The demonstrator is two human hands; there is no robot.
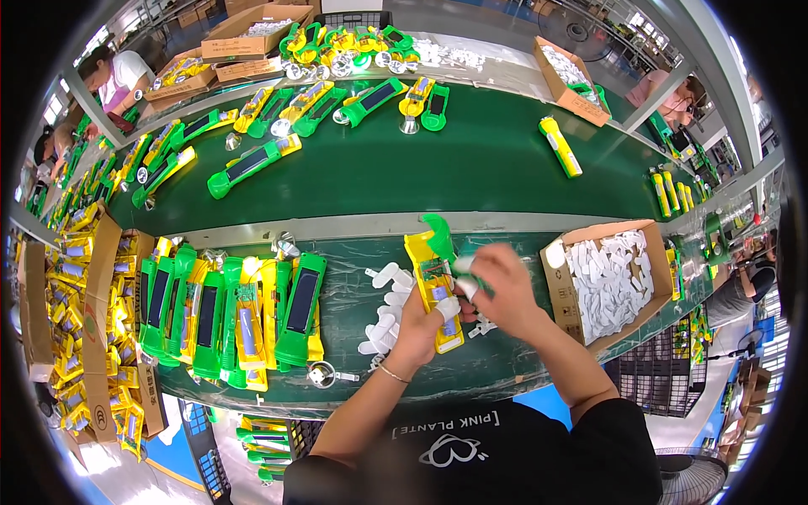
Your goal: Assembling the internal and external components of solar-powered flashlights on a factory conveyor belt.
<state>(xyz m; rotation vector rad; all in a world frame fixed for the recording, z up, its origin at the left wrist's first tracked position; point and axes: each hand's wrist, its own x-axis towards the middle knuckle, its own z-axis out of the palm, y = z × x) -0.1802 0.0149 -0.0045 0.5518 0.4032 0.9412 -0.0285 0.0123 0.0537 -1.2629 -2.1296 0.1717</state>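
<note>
My left hand (pixel 414 328) is wrapped round an opened yellow flashlight housing (pixel 449 338), held tilted above the bench. Inside it a circuit board (pixel 433 269) and a lilac battery cell (pixel 440 294) show. A curved green shell piece (pixel 437 236) sits at its far end. My right hand (pixel 507 290) is at the right side of the housing, its fingers bent together; whatever they pinch is hidden. White coverings wrap some fingertips on both hands. White plastic pieces (pixel 385 326) lie loose on the bench beside my left hand.
Green and yellow flashlight halves (pixel 210 316) stand in a row on the left, near a reflector (pixel 321 374). A carton of white pieces (pixel 551 268) is at right, a carton of yellow housings (pixel 103 328) at far left. Beyond runs a green conveyor (pixel 454 172) carrying flashlights. Co-workers sit farther off.
</note>
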